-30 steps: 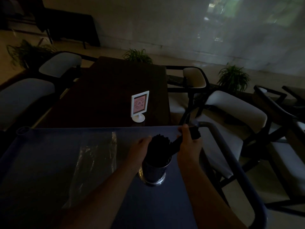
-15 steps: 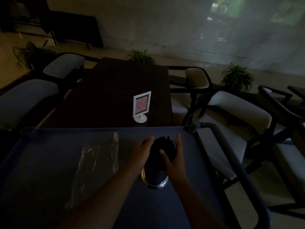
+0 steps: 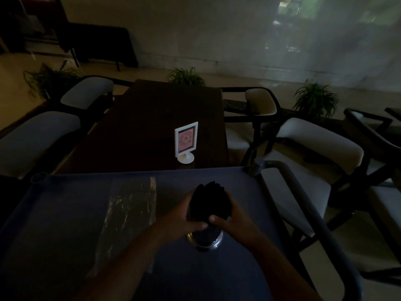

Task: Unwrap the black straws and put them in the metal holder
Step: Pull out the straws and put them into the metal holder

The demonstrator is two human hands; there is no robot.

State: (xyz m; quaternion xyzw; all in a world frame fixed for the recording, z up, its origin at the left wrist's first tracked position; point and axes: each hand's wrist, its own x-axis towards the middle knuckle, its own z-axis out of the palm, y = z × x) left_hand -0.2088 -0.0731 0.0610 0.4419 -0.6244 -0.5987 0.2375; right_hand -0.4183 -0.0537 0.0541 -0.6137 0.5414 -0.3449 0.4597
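Note:
A thick bundle of black straws (image 3: 209, 199) stands upright in the metal holder (image 3: 204, 241) on the blue cart top (image 3: 65, 209). My left hand (image 3: 181, 216) wraps the bundle from the left, its thumb across the front. From the right, my right hand (image 3: 232, 216) cups the same bundle, thumb meeting the left one above the holder's rim. The clear plastic wrapper (image 3: 128, 213) lies flat and empty on the cart to the left.
The cart's grey tubular handle (image 3: 308, 205) runs down the right side. Beyond the cart stands a dark wooden table (image 3: 147, 127) with a white sign stand (image 3: 186, 141). Cushioned chairs (image 3: 314, 144) flank both sides; potted plants line the far wall.
My right hand came back from the cart's far right corner to the straws. Both hands have closed around the bundle in the holder.

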